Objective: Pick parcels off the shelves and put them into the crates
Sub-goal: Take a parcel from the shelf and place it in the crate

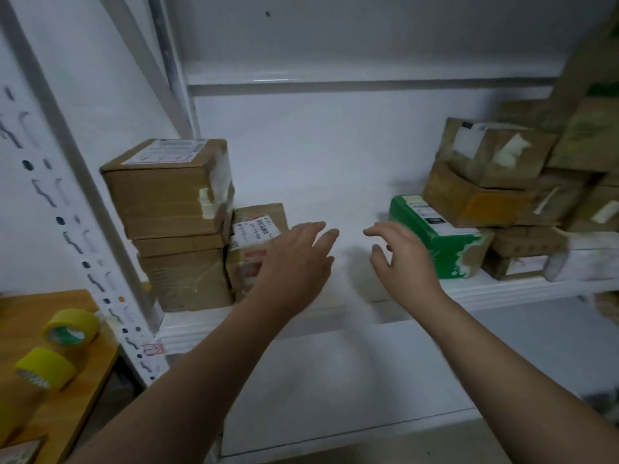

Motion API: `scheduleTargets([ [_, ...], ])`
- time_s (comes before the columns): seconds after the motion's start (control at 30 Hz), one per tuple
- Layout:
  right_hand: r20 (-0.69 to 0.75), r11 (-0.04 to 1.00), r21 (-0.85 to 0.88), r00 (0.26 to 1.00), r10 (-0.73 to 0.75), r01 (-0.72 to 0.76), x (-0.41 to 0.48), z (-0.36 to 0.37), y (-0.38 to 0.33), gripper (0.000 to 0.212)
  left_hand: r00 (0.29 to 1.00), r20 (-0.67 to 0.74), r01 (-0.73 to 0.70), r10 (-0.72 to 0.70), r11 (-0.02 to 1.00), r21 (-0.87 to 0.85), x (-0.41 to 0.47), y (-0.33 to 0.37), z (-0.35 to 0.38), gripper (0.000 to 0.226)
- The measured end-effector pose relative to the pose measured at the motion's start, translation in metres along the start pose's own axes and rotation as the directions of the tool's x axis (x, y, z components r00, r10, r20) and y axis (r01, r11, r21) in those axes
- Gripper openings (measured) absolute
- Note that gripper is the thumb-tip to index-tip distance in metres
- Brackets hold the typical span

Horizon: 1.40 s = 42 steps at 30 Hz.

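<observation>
Both hands reach over a white shelf (335,182), left hand (294,259) and right hand (405,259) empty, fingers spread. The left partly hides a labelled parcel (258,226); stacked boxes (552,182) blur off the right edge.

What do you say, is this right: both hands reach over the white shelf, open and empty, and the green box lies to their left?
Not quite. The head view shows the green box on the right, beside the right hand. The rest holds: the left hand and right hand reach over the white shelf, open and empty.
</observation>
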State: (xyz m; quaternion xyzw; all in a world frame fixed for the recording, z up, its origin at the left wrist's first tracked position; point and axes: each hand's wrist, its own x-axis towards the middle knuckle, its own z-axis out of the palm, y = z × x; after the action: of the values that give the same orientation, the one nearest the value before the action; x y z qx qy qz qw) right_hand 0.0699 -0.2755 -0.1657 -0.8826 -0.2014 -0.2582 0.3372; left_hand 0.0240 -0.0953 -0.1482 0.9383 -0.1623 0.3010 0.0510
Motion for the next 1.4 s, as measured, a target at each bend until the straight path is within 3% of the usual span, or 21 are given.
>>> scheduleTargets([
  [0.3, -0.200, 0.988, -0.118, 0.977, 0.075, -0.100, 0.004, -0.113, 0.073, 0.023, 0.998, -0.055, -0.042, 0.033, 0.983, -0.179, 0.074, 0.089, 0.028, 0.044],
  [0.53, -0.245, 0.985, -0.135, 0.967, 0.076, -0.111, 0.030, -0.174, 0.113, 0.028, 0.989, -0.147, -0.062, 0.023, 0.963, -0.263, 0.158, 0.157, 0.037, 0.056],
  [0.67, -0.212, 0.986, -0.009, 0.964, 0.160, -0.165, 0.049, -0.191, 0.129, 0.034, 0.990, -0.141, -0.012, -0.015, 0.982, -0.187, 0.207, 0.175, 0.042, 0.070],
  [0.77, -0.194, 0.984, 0.057, 0.965, 0.175, -0.167, 0.055, -0.194, 0.141, 0.040, 0.997, -0.072, 0.009, -0.022, 0.986, -0.167, 0.222, 0.177, 0.048, 0.066],
  [0.97, -0.173, 0.980, 0.159, 0.973, 0.150, -0.123, 0.056, -0.186, 0.150, 0.051, 0.967, -0.240, 0.011, -0.087, 0.953, -0.302, 0.199, 0.187, 0.053, 0.054],
  [1.07, -0.174, 0.985, 0.163, 0.980, 0.092, -0.063, 0.054, -0.177, 0.146, 0.057, 0.950, -0.278, 0.020, -0.138, 0.921, -0.390, 0.186, 0.189, 0.053, 0.048],
  [1.2, -0.183, 0.976, 0.216, 0.982, 0.037, 0.003, 0.051, -0.167, 0.139, 0.073, 0.928, -0.293, 0.013, -0.231, 0.805, -0.593, 0.174, 0.186, 0.052, 0.033],
  [1.4, -0.249, 0.973, 0.214, 0.968, -0.031, 0.086, 0.048, -0.152, 0.128, 0.101, 0.950, -0.237, -0.042, -0.203, 0.670, -0.741, 0.157, 0.192, 0.049, 0.022],
])
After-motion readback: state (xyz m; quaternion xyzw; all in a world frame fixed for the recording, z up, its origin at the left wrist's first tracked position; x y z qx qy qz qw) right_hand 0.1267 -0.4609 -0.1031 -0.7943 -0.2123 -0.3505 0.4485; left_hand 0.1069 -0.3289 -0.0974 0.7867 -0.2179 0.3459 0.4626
